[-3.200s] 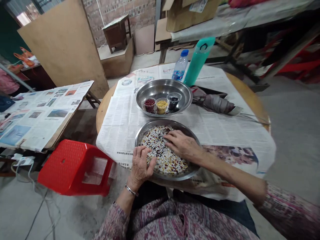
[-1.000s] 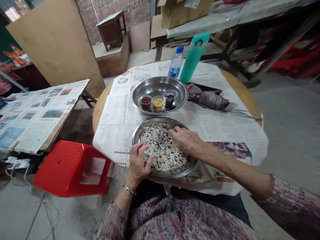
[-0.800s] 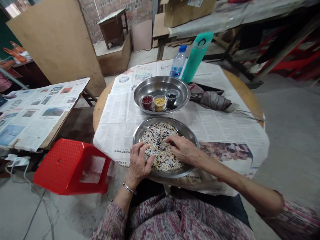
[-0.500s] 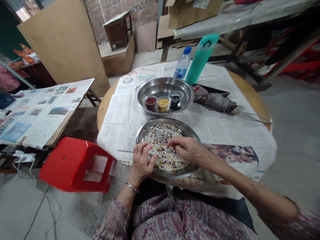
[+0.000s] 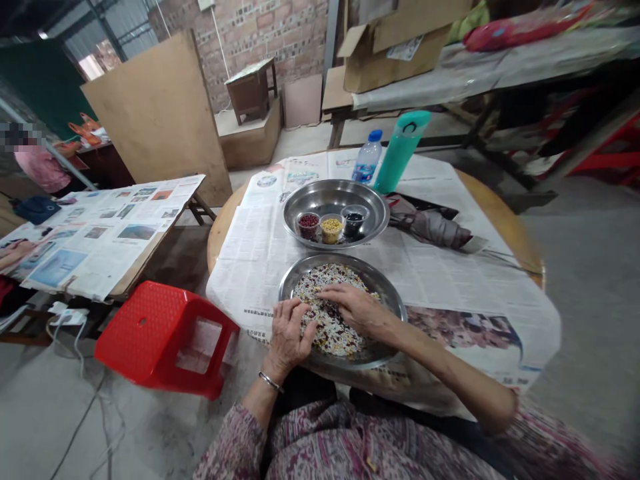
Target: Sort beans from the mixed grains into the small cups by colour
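Observation:
A shallow metal basin (image 5: pixel 396 307) near me holds a spread mixture of white grains with red, yellow and black beans (image 5: pixel 327 275). My left hand (image 5: pixel 287 338) rests at the basin's left rim, thumb and fingers apart. Over the middle of the mixture lies my right hand (image 5: pixel 359 312), its fingers stretched left and touching the grains; its thumb is hidden. Just beyond, a second metal basin (image 5: pixel 320 198) contains three clear cups: a cup of red beans (image 5: pixel 309 225), a cup of yellow beans (image 5: pixel 331 230) and a cup of black beans (image 5: pixel 354 222).
Newspaper (image 5: pixel 240 267) covers the round table. Behind the far basin stand a water bottle (image 5: pixel 367 160) and a teal bottle (image 5: pixel 403 153); a folded umbrella (image 5: pixel 430 223) lies right. A red stool (image 5: pixel 150 333) is at left. Another person (image 5: pixel 43 167) is at far left.
My right hand has moved about over the grains, from bent fingers half a second ago to stretched ones further left. My left hand stays at the rim. The view has tipped upward.

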Motion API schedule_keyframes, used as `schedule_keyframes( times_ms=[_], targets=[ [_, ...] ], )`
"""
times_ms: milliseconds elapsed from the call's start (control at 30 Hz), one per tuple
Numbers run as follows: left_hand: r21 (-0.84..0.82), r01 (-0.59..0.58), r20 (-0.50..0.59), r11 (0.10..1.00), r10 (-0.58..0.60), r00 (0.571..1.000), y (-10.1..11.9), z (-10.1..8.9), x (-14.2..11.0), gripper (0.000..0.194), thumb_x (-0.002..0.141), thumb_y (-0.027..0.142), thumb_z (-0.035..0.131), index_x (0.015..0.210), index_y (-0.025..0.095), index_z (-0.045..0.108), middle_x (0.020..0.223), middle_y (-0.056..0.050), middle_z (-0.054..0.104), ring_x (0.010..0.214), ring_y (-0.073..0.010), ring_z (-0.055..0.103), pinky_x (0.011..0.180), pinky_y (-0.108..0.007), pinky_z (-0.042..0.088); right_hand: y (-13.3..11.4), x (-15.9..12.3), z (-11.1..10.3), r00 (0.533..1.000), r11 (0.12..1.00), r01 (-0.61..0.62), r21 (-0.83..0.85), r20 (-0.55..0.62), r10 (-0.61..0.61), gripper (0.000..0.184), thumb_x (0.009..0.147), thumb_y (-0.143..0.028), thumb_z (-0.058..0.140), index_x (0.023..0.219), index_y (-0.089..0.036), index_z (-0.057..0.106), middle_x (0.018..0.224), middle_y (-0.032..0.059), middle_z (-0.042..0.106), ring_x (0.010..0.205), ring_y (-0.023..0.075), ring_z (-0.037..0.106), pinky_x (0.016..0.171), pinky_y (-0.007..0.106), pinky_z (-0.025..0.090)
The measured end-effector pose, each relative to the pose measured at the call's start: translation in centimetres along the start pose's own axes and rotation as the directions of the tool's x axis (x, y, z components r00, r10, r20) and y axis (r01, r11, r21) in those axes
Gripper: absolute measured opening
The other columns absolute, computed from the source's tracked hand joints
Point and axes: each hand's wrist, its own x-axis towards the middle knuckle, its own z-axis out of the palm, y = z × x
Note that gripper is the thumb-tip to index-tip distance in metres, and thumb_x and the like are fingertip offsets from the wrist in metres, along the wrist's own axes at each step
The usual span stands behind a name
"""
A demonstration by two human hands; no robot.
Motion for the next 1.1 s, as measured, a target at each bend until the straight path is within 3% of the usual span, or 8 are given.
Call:
schedule_keyframes(
  times_ms=[133,267,367,467,633,733,933,1100],
  targets=[
    [-0.007,0.006,-0.001,1.000,-0.006,1.000,0.0,0.0,0.0,0.021,0.094,0.025,0.050,0.113,0.017,0.057,0.115,-0.011,0.059,0.109,-0.0247,0.053,0.098,-0.044,0.043,2.0,1.4,0.4,0.972,0.988,-0.121,-0.100,-0.213,0.098,0.042,0.085,-0.009,0.043,0.113,-0.022,0.071,0.115,0.0076,0.070,0.108,0.0226,0.061,0.099,0.043,0.049],
    [-0.018,-0.003,-0.002,1.000,0.003,1.000,0.1,0.0,0.1,0.023,0.095,0.026,0.050,0.115,0.016,0.056,0.114,-0.012,0.058,0.109,-0.0248,0.053,0.098,-0.044,0.044,1.8,2.5,1.0,0.958,0.958,-0.213,-0.192,-0.234,0.166,0.035,0.094,-0.024,0.045,0.119,-0.017,0.068,0.117,0.0135,0.068,0.110,0.0279,0.057,0.098,0.047,0.048],
    [-0.024,0.002,0.006,1.000,-0.002,1.000,0.1,-0.1,0.1,0.025,0.096,0.028,0.049,0.117,0.016,0.054,0.116,-0.012,0.057,0.110,-0.0254,0.053,0.098,-0.045,0.044,0.1,3.0,1.5,0.985,0.977,-0.131,-0.169,-0.135,0.109,0.031,0.095,-0.030,0.049,0.118,-0.017,0.067,0.117,0.0138,0.066,0.110,0.0272,0.056,0.098,0.047,0.048],
    [-0.032,-0.002,0.009,0.999,0.002,1.000,0.0,-0.1,0.1,0.027,0.097,0.029,0.047,0.119,0.016,0.053,0.117,-0.013,0.056,0.110,-0.0256,0.052,0.097,-0.045,0.045,-2.2,1.8,1.2,0.999,0.999,-0.004,-0.051,0.036,0.006,0.023,0.095,-0.025,0.051,0.110,-0.019,0.067,0.106,0.0103,0.065,0.102,0.0222,0.057,0.089,0.038,0.051],
    [-0.050,-0.015,0.018,0.999,0.016,1.000,0.1,-0.3,0.1,0.028,0.098,0.029,0.046,0.121,0.016,0.051,0.117,-0.013,0.056,0.110,-0.0250,0.052,0.096,-0.044,0.046,-4.9,-2.6,-0.6,0.942,0.996,0.049,0.075,0.327,-0.071,0.022,0.094,-0.017,0.047,0.098,-0.021,0.068,0.094,0.0059,0.064,0.086,0.0172,0.059,0.075,0.029,0.049],
    [-0.057,-0.013,0.023,0.998,0.014,1.000,0.1,-0.4,0.2,0.027,0.098,0.029,0.047,0.121,0.016,0.051,0.116,-0.013,0.056,0.110,-0.0248,0.052,0.096,-0.044,0.046,-5.5,-4.1,-0.6,0.910,0.992,0.049,0.113,0.405,-0.091,0.022,0.093,-0.015,0.049,0.103,-0.022,0.067,0.094,0.0047,0.067,0.086,0.0163,0.060,0.076,0.028,0.049],
    [-0.050,-0.004,0.023,0.999,0.006,1.000,0.1,-0.4,0.1,0.027,0.097,0.028,0.047,0.120,0.016,0.052,0.117,-0.013,0.057,0.110,-0.0250,0.053,0.096,-0.044,0.047,-3.9,-1.8,1.6,0.970,0.990,0.124,-0.069,0.218,-0.106,0.033,0.087,-0.009,0.051,0.115,-0.021,0.064,0.110,0.0084,0.066,0.100,0.0213,0.058,0.083,0.035,0.053],
    [-0.054,0.006,0.043,0.999,-0.004,0.999,0.4,-0.7,0.3,0.023,0.095,0.025,0.051,0.116,0.017,0.053,0.113,-0.012,0.058,0.109,-0.0247,0.055,0.095,-0.044,0.048,-0.7,0.6,0.2,0.998,0.948,-0.067,-0.312,-0.028,0.061,0.039,0.086,-0.005,0.047,0.118,-0.019,0.065,0.118,0.0117,0.064,0.110,0.0256,0.056,0.089,0.039,0.053]
  ],
)
